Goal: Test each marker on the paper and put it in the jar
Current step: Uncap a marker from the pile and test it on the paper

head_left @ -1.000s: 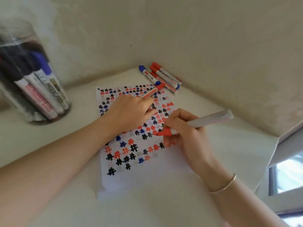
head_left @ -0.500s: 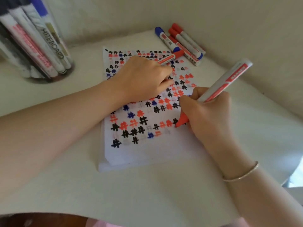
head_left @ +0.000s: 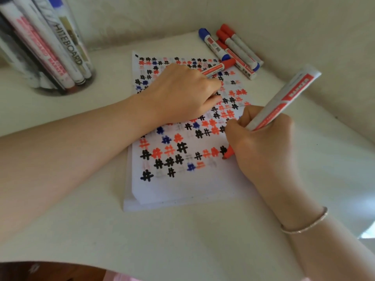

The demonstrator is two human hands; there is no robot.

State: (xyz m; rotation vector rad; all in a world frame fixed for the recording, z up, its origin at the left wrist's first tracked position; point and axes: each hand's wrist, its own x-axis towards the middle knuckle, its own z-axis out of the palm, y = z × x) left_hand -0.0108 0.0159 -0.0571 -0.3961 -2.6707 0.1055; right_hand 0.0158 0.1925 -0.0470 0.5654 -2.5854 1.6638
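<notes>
Marker tip on paper, nib half-hidden by right hand.

The jar is cut off by the top and left edges, so its rim and the upper ends of its markers are out of sight. The left hand covers part of the paper and hides most of a red marker.

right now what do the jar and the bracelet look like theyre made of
Jar: clear and glossy, glass or hard plastic; the markers inside show through its wall. Bracelet: a thin band with a pale metallic sheen, probably metal.
</notes>
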